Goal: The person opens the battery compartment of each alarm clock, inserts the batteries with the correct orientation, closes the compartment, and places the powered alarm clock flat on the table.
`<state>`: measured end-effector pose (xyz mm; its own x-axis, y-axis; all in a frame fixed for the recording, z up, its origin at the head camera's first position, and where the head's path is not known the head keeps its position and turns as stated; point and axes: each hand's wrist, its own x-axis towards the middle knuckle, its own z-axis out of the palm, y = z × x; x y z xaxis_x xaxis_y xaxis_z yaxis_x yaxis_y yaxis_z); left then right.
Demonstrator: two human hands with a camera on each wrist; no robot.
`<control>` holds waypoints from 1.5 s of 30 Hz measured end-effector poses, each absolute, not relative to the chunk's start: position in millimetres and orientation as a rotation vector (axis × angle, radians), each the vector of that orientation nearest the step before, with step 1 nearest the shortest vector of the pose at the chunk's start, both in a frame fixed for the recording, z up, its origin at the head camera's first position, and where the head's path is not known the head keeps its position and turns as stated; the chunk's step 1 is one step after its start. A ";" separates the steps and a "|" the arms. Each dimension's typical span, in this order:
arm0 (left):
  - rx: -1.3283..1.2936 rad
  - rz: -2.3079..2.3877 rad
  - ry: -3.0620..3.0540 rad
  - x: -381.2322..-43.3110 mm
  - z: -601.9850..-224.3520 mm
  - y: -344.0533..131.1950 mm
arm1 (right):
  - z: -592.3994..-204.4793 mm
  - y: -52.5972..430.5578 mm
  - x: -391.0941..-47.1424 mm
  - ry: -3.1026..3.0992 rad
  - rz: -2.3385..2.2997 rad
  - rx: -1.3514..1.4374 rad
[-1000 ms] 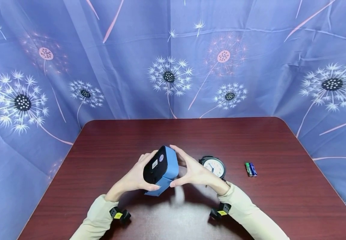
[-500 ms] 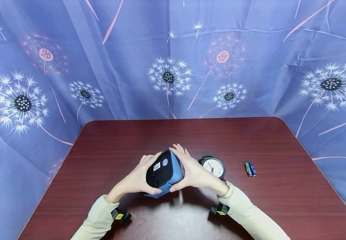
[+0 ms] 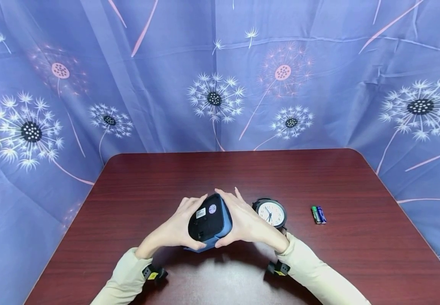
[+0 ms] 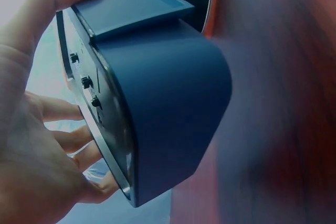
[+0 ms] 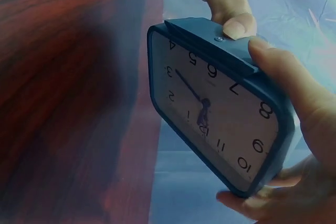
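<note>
A blue alarm clock (image 3: 208, 220) is held up between both hands above the table. Its black back, with two stickers, faces the head camera. In the left wrist view, small knobs show on the back of the clock (image 4: 163, 98). The white numbered dial (image 5: 223, 100) appears in the right wrist view. My left hand (image 3: 172, 226) grips the clock's left side, thumb on the blue base plate (image 4: 131, 6). On the other side my right hand (image 3: 246, 222) grips it, thumb at the same plate and fingers around the far edge.
A round black alarm clock (image 3: 271, 214) with a white dial stands just right of my right hand. Farther right lie two batteries (image 3: 318, 215), one green, one blue. The dark red table (image 3: 159, 169) ends at a blue dandelion-print curtain (image 3: 166, 84).
The blue alarm clock has tilted and shifted slightly right and down, its back turning more toward the head camera. My right hand's grip has shifted along its side.
</note>
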<state>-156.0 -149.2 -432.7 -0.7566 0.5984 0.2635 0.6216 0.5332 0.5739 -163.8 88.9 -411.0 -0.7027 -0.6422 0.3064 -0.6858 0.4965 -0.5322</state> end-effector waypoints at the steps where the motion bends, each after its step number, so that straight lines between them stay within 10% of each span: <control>1: -1.090 -1.036 -2.722 -155.7 -432.1 -148.7 | -411.5 89.2 -163.4 -2.660 0.996 1.179; 45: -0.943 -1.109 -2.922 -156.1 -426.4 -175.6 | -430.2 97.6 -160.4 -2.589 1.224 0.807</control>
